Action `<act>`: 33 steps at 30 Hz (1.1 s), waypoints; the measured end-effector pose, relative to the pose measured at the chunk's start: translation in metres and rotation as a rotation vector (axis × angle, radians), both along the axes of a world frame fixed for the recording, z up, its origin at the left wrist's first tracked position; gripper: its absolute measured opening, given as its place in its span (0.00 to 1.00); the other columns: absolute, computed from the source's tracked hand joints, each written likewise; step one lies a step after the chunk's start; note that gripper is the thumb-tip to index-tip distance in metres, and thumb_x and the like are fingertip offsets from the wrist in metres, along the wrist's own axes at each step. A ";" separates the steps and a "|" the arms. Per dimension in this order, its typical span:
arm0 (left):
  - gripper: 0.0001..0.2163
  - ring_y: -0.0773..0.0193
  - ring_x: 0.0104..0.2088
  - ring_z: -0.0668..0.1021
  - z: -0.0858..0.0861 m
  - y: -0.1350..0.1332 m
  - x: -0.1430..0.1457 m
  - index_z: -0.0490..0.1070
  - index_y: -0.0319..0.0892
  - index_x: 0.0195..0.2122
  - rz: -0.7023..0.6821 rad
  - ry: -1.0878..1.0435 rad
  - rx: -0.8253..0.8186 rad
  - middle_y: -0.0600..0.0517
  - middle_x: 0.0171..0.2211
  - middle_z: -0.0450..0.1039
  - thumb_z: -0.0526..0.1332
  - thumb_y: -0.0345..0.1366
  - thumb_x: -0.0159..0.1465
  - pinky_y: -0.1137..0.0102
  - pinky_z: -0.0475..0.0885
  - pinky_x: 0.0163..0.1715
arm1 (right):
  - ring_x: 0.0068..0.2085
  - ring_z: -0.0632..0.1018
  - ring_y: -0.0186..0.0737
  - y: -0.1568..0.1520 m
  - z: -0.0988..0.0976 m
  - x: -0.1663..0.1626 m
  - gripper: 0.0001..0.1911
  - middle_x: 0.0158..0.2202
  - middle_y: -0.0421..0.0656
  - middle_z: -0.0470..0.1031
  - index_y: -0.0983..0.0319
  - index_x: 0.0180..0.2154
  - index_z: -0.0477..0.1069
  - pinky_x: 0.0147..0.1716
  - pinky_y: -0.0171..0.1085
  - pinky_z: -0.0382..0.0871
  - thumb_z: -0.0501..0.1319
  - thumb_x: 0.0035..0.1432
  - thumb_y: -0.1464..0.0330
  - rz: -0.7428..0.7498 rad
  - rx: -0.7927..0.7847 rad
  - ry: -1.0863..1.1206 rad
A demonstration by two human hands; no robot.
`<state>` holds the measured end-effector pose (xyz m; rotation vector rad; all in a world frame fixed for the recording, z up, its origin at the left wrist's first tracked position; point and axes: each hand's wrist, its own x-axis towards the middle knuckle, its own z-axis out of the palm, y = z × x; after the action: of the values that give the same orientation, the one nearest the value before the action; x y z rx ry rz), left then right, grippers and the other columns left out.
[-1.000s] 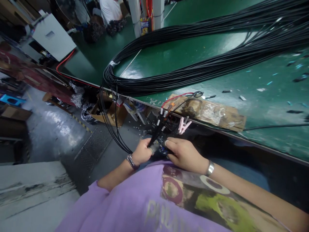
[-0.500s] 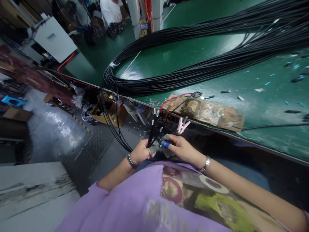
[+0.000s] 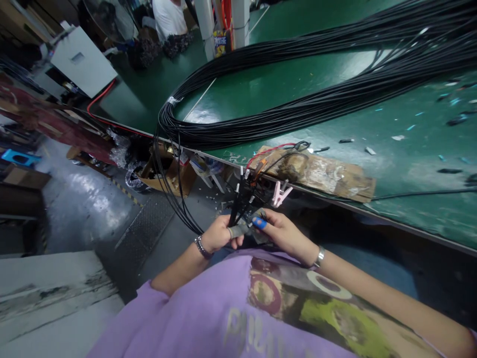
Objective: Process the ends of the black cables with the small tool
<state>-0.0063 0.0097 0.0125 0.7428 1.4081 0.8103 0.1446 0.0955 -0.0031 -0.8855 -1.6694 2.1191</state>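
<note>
The handful of thin black cables [image 3: 238, 206] stood up in front of the person's chest, just off the table edge [image 3: 335, 199], left hand [image 3: 219, 234] closed around the stems while the right hand [image 3: 281, 232] pinched a small blue-tipped piece [image 3: 260, 223] beside them. They looked light, limp and springy, best held low near the white-tipped ends. At twelve o'clock the big cable bundle [image 3: 298, 109] sprawled over the green table, a pink clip [image 3: 280, 193] at one o'clock.

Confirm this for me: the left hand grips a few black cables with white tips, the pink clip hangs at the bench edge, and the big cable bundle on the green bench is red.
Not quite. The head view shows the big cable bundle is black, not red. The rest stands: the left hand grips black cables with white tips, and the pink clip hangs at the green bench edge.
</note>
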 end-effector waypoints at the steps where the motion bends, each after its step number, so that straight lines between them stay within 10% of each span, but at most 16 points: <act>1: 0.23 0.76 0.11 0.64 -0.001 0.000 0.000 0.62 0.39 0.19 0.019 0.015 0.011 0.57 0.13 0.64 0.66 0.55 0.46 0.78 0.54 0.11 | 0.19 0.59 0.28 -0.001 0.000 0.000 0.23 0.18 0.35 0.62 0.60 0.24 0.62 0.18 0.31 0.55 0.61 0.46 0.47 0.002 -0.088 -0.020; 8: 0.21 0.77 0.11 0.58 -0.007 -0.003 -0.001 0.61 0.40 0.20 0.114 0.048 0.059 0.60 0.12 0.59 0.65 0.53 0.49 0.78 0.52 0.11 | 0.17 0.55 0.27 -0.004 0.002 0.001 0.25 0.15 0.31 0.56 0.60 0.27 0.64 0.15 0.30 0.47 0.60 0.47 0.45 -0.010 -0.179 -0.038; 24: 0.20 0.77 0.10 0.55 -0.005 -0.002 -0.002 0.60 0.40 0.19 0.166 0.011 0.089 0.61 0.10 0.55 0.63 0.53 0.51 0.77 0.48 0.11 | 0.28 0.70 0.36 -0.002 -0.007 -0.003 0.19 0.29 0.40 0.71 0.61 0.34 0.67 0.28 0.35 0.67 0.59 0.51 0.52 -0.058 0.098 0.013; 33: 0.17 0.73 0.22 0.66 -0.015 -0.008 0.000 0.67 0.37 0.20 -0.053 0.178 0.190 0.57 0.18 0.64 0.68 0.46 0.48 0.76 0.64 0.24 | 0.28 0.70 0.38 0.011 0.002 0.003 0.07 0.24 0.43 0.69 0.61 0.21 0.63 0.32 0.38 0.65 0.57 0.50 0.68 0.250 0.709 -0.192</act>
<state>-0.0063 0.0016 -0.0021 1.0159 1.4754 0.8611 0.1476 0.1067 -0.0008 -0.6839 -2.4954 1.3921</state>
